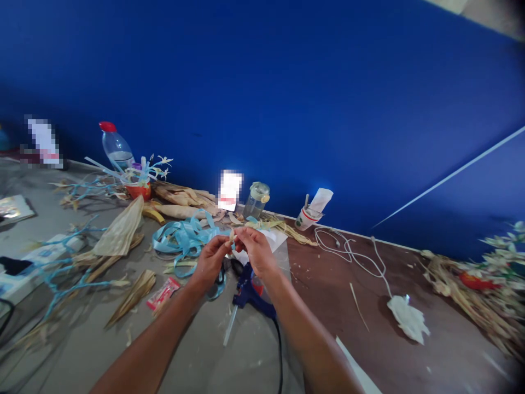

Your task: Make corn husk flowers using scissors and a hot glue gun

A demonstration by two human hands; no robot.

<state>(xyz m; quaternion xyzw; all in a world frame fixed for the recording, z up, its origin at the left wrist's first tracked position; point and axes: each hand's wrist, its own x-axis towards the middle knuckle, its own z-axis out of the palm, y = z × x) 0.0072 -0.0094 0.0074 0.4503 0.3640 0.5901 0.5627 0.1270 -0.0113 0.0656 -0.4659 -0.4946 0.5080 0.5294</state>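
At the far left of our grey table [82, 350] stood a clear plastic bottle with a red cap [115, 146], and nearer us lay a broad pale dried husk [121, 230]. A tangle of light blue ribbon [182, 239] lay just left of our left hand [211, 260], whose fingertips were pinched on a small pale scrap [232, 236], probably husk, though it was too small to tell. Our right hand [256, 249] pinched the same scrap from the other side. Below both hands lay a dark blue glue gun [248, 294]; a white cable [353, 253] trailed well to the right.
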